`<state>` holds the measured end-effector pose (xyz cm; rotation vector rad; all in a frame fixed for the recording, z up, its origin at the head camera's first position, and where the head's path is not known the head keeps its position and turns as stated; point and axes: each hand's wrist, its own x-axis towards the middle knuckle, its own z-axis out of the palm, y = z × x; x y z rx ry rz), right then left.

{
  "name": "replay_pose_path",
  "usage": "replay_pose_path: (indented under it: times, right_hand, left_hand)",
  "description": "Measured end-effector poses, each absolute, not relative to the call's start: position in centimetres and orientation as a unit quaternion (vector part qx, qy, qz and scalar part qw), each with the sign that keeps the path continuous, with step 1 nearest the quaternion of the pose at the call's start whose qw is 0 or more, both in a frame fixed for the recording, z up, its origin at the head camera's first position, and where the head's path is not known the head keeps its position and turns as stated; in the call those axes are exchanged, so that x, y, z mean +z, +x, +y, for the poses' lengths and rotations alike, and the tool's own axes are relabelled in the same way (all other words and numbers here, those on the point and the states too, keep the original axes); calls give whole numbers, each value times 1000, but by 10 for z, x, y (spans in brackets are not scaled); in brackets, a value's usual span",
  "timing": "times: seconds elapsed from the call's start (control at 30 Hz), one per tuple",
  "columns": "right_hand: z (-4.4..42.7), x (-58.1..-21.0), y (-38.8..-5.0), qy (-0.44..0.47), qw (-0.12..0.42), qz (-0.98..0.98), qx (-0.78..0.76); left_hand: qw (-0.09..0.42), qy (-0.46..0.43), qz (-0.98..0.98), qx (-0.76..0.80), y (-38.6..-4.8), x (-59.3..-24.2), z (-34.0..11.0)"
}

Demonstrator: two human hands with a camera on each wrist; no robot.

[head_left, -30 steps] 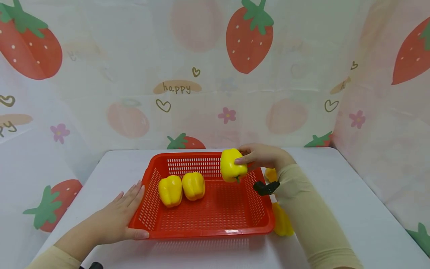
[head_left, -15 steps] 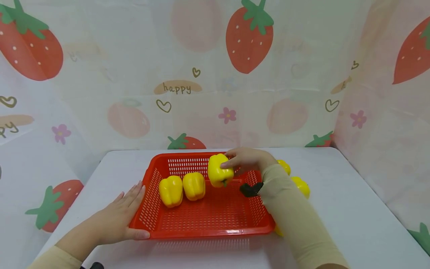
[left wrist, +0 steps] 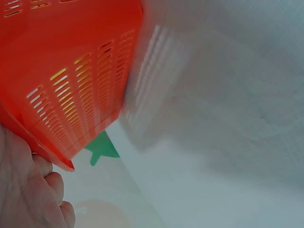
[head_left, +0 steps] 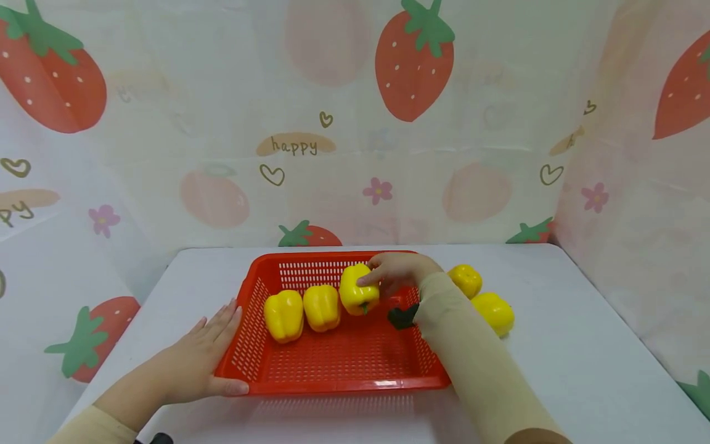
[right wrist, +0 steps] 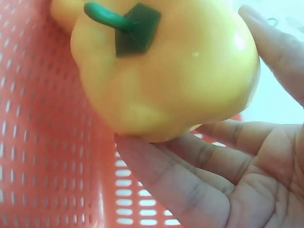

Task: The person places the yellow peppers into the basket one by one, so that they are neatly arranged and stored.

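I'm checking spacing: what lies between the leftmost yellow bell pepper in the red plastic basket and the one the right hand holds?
One other glossy yellow bell pepper lies between them, inside the red plastic basket; the head view shows this.

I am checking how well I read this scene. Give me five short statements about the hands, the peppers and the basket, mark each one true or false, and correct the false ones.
1. The right hand holds a yellow pepper. True.
2. The left hand also holds a pepper. False: it rests against the left side of the red basket.
3. Two other peppers lie inside the basket. True.
4. The peppers that show to the right of the basket are red. False: these right-side peppers are yellow.
5. The held pepper has a green stem. True.
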<state>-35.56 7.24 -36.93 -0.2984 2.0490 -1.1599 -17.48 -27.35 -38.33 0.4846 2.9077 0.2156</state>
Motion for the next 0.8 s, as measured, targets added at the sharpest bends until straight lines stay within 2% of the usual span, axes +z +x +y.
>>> replay_pose_path:
  times: [0.8]
  right_hand:
    - [58,-393,-361,-100,406,818,-395]
  left_hand:
    - [86,167,980,72,-173,-384,-274]
